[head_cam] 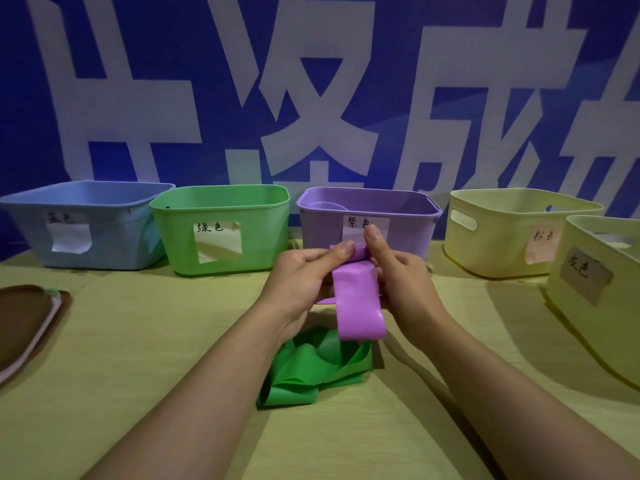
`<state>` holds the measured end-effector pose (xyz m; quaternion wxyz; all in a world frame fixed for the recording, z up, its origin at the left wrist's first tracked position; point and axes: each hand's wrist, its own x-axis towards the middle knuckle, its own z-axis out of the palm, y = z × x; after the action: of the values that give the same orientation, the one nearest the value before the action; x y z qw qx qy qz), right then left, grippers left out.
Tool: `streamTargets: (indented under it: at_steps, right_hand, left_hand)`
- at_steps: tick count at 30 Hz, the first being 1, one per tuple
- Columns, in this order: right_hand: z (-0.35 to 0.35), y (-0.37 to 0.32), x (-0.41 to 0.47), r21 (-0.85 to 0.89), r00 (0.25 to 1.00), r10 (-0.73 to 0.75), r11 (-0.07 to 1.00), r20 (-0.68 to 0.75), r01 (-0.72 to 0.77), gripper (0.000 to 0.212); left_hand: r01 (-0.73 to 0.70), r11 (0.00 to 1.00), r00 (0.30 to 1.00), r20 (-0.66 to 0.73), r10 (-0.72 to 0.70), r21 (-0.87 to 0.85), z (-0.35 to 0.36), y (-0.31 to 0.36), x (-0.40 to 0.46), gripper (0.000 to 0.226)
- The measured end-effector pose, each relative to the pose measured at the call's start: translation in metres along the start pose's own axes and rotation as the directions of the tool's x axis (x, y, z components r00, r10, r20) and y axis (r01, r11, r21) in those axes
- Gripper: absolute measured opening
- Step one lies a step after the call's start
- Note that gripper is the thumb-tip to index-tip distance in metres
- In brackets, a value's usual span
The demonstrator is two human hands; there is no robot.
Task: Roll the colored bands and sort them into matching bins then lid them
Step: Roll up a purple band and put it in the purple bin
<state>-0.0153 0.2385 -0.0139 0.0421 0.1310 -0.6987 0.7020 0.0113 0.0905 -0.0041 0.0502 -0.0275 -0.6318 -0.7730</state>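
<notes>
Purple band (358,299) is mid-roll, held above the tabletop (138,341) just before the purple bin (398,233); left hand (301,275) & right hand (398,271) each pinch it; we reckon: finish rolling, drop in that bin; green band (311,372) waits below.

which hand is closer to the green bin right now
Left. The left hand holds the purple band just right of the green bin; the right hand grips it farther right, before the purple bin.
</notes>
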Motion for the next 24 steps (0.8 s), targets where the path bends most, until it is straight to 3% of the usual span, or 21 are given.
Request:
streamTargets:
  at_steps: [9,19,24]
  right_hand:
    - [0.001,0.001,0.001,-0.039,0.999,-0.005,0.999,-0.045,0.004,0.056]
    - [-0.007,0.01,0.01,-0.035,0.999,-0.023,0.999,0.033,0.024,0.028]
    - [-0.009,0.011,0.009,-0.033,0.997,-0.036,0.999,0.065,0.038,0.024]
  left_hand:
    - [-0.072,0.997,0.997,0.014,0.071,0.043,-0.002,-0.004,0.002,0.024]
    - [-0.028,0.999,1.0,-0.005,0.028,-0.026,-0.005,-0.004,0.004,0.029]
    - [-0.012,0.999,1.0,0.001,0.012,-0.05,-0.006,-0.004,0.005,0.033]
